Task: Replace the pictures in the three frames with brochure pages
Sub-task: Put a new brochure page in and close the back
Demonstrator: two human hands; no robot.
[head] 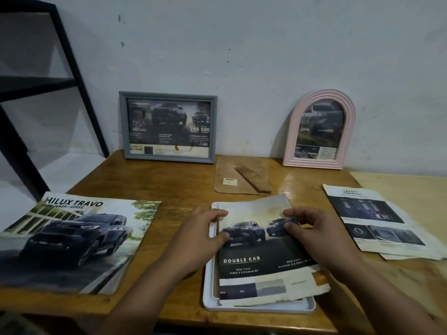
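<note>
The white frame lies face-down on the table, long axis running away from the person, with the brochure page skewed inside it (right edge overhanging). Left hand pinches its left edge; right hand pinches mid-page.

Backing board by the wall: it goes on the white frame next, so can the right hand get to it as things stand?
Probably yes. The backing board lies flat just beyond the white frame, with bare table between it and the right hand. That hand would first have to let go of the brochure page.
</note>
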